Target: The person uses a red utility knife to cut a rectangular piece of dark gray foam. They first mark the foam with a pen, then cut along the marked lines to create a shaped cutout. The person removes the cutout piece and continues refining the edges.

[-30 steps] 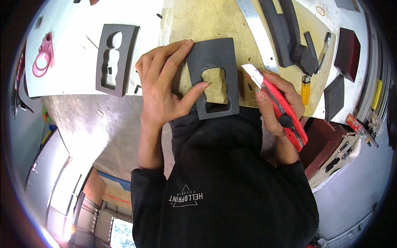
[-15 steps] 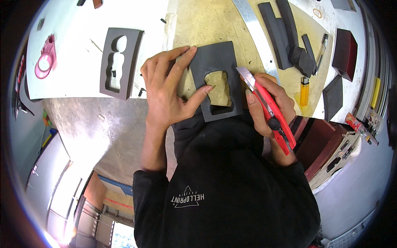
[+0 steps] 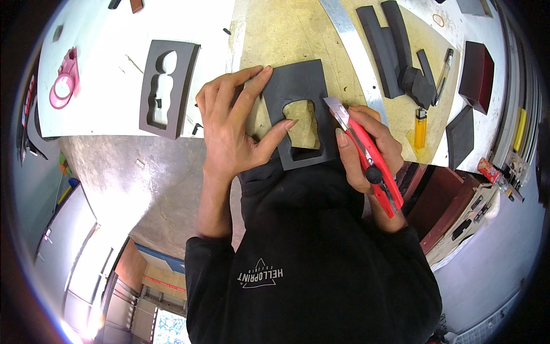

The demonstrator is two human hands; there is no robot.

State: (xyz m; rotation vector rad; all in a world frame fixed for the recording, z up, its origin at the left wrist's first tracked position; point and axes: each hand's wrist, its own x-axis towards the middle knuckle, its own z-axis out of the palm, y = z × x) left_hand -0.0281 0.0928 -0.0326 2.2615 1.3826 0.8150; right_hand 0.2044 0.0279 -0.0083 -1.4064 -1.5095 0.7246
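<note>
A dark grey foam block (image 3: 299,81) with an irregular opening cut through it lies at the table's near edge, over a yellowish cutting surface. My left hand (image 3: 232,117) holds its left side, fingertips by the upper left corner and thumb reaching to the opening's left edge. In my right hand (image 3: 375,132) is a red utility knife (image 3: 373,153), gripped between thumb and fingers. The knife's blade (image 3: 337,109) points up and left, its tip at the block's right edge. Whether the tip touches the foam I cannot tell.
Left of the block lies another foam piece (image 3: 189,86) with a shaped cutout, and beyond it a pink tape dispenser (image 3: 70,74). To the right are a metal ruler (image 3: 350,46), dark foam strips (image 3: 375,46), a yellow lighter (image 3: 420,127), a pen-like tool (image 3: 446,71) and a dark red box (image 3: 476,77).
My right hand and the utility knife have shifted slightly left, bringing the blade tip a little closer to the foam block's right edge. My left hand stays almost still.
</note>
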